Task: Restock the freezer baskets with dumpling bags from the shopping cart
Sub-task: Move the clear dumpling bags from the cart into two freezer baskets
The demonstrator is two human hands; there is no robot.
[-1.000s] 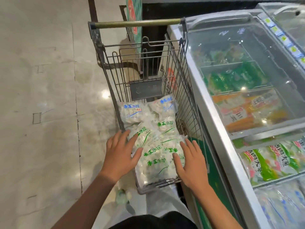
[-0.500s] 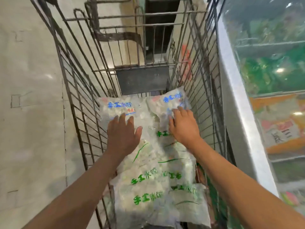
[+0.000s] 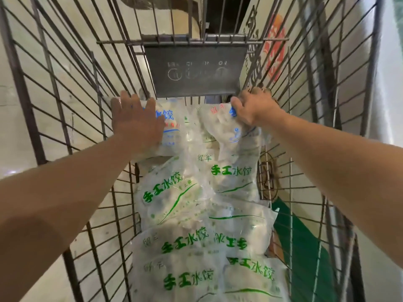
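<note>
Both arms reach deep into the wire shopping cart (image 3: 65,118), toward its far end. The left hand (image 3: 136,124) lies palm down on a blue-printed dumpling bag (image 3: 172,125) at the far left of the load; its fingers are straight and slightly spread, pressing flat on the plastic with nothing gripped. The right hand (image 3: 254,106) is at the far right corner, its fingers curled over the top edge of a second blue-printed bag (image 3: 224,125), bunching the plastic in its grasp (the fingertips themselves are hidden behind the bag). This second bag sits tilted, its gripped end higher than the rest.

Nearer the camera, green-printed dumpling bags (image 3: 192,214) lie overlapping one another along the cart floor, filling it from the two blue-printed bags back to the bottom edge of the view. All are translucent, with pale dumplings visible inside.

A dark grey plate (image 3: 194,70) hangs on the far end wall of the cart, just above both hands. Through the right side wires a green panel (image 3: 303,240) shows low down, and a red-printed sign (image 3: 274,49) higher up. Pale floor (image 3: 28,83) shows through the left side wires.
</note>
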